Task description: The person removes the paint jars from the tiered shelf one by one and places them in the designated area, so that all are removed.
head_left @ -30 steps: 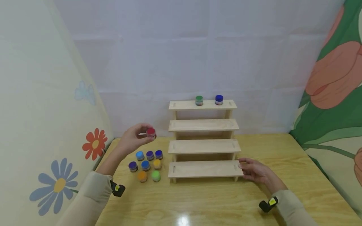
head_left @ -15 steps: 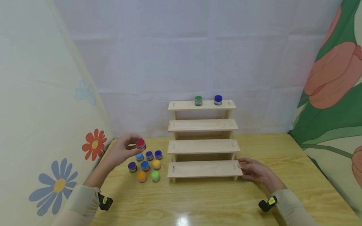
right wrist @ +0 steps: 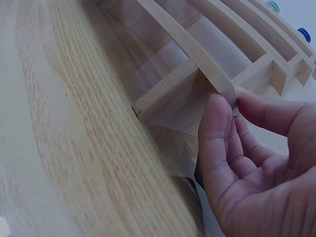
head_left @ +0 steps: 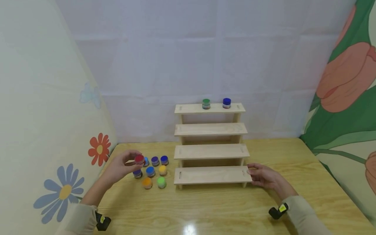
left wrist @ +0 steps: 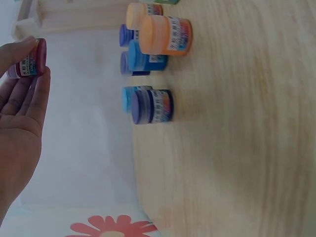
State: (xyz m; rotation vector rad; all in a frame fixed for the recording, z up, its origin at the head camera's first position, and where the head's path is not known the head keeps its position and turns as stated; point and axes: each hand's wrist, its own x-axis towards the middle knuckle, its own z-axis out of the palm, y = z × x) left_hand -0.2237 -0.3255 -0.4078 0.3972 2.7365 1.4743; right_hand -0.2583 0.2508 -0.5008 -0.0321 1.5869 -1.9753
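Observation:
Between thumb and fingers, my left hand [head_left: 119, 167] holds a small red-lidded paint jar [head_left: 139, 159] above the table, beside a group of jars. In the left wrist view the red paint jar [left wrist: 30, 60] is raised off the wood, its label showing. My right hand [head_left: 265, 177] pinches the right end of the lowest step of a wooden stepped rack [head_left: 212, 175]; the right wrist view shows thumb and fingertips on that board's corner [right wrist: 224, 91]. On the rack's top step stand a green-lidded paint jar [head_left: 206, 104] and a dark blue one [head_left: 227, 103].
Left of the rack, several paint jars stand on the wooden table [head_left: 188, 209], among them an orange jar [head_left: 147, 183], a light green jar [head_left: 161, 182], a yellow jar [head_left: 163, 170] and a blue jar [head_left: 150, 171]. A white cloth [head_left: 164, 65] hangs behind.
My left hand has moved left and down with the red paint jar, from near the rack to over the jar group's left side. The right hand stays on the rack's lowest step.

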